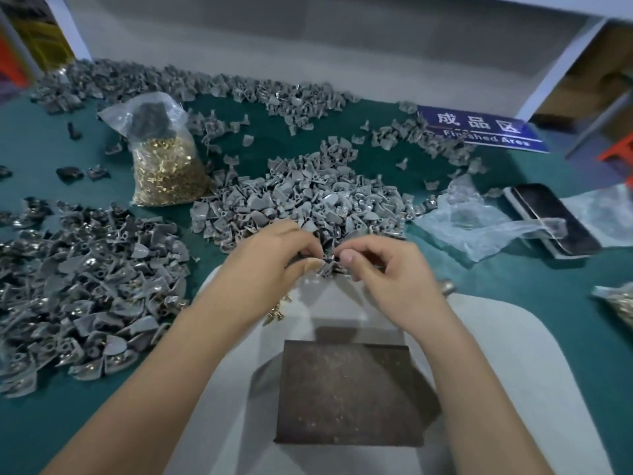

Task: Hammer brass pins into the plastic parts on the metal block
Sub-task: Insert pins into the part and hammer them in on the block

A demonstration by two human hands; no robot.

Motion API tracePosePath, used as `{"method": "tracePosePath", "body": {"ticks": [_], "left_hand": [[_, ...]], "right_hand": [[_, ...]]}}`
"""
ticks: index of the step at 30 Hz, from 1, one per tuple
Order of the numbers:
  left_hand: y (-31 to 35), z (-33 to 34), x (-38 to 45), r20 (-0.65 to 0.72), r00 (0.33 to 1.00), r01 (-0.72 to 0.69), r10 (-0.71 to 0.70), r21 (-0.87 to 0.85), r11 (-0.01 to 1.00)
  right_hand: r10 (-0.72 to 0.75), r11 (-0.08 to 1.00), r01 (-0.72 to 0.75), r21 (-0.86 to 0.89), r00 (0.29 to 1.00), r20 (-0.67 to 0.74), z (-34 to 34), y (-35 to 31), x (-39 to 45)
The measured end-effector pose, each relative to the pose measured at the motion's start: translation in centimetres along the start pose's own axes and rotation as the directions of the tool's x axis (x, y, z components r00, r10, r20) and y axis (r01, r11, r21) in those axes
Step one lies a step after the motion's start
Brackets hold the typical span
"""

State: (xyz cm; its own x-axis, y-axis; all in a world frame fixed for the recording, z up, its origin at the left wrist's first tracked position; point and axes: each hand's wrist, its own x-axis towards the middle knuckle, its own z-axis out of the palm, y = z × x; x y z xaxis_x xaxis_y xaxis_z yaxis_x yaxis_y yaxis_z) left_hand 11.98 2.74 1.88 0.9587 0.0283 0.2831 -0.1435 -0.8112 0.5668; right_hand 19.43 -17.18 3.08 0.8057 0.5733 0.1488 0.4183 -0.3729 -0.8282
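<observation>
A dark square metal block [352, 392] lies on a white pad [534, 365] near the front edge, with nothing on its top. Beyond it, my left hand [274, 255] and my right hand [387, 269] meet over a small grey plastic part [328, 267]. Both hands pinch it between thumb and fingertips. A few loose brass pins [275, 311] lie on the pad under my left wrist. A heap of grey plastic parts [301, 197] sits just behind the hands. The hammer's metal end [448, 287] peeks out past my right wrist.
A clear bag of brass pins [164, 166] stands at the left back. Another heap of grey parts with metal [85, 293] fills the left. A phone [551, 217] and crumpled plastic bags [479, 224] lie to the right, a blue sign [479, 128] behind them.
</observation>
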Motion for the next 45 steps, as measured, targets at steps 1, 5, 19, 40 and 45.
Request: {"method": "tracePosePath", "body": {"ticks": [1, 5, 19, 40, 45], "left_hand": [[-0.1, 0.0, -0.1, -0.038, 0.999, -0.006, 0.003, -0.061, 0.998], [0.4, 0.2, -0.4, -0.246, 0.968, -0.040, -0.047, -0.339, 0.940], [2.7, 1.6, -0.4, -0.119, 0.951, 0.058, -0.286, -0.839, 0.541], [2.4, 1.9, -0.7, -0.224, 0.962, -0.053, -0.158, -0.718, 0.694], [2.5, 1.9, -0.7, -0.186, 0.962, -0.016, -0.199, -0.768, 0.640]], "right_hand": [[-0.013, 1.000, 0.013, 0.024, 0.999, -0.031, 0.3, 0.0, 0.1], [-0.064, 0.989, 0.080, 0.122, 0.990, -0.130, 1.2, -0.6, 0.2], [0.059, 0.879, 0.049, 0.475, 0.976, -0.209, 0.4, -1.2, -0.3], [-0.073, 0.949, 0.144, 0.279, 0.966, -0.249, 0.7, -1.8, -0.4], [-0.152, 0.970, 0.202, 0.138, 0.940, -0.305, 1.1, -1.5, -0.2]]}}
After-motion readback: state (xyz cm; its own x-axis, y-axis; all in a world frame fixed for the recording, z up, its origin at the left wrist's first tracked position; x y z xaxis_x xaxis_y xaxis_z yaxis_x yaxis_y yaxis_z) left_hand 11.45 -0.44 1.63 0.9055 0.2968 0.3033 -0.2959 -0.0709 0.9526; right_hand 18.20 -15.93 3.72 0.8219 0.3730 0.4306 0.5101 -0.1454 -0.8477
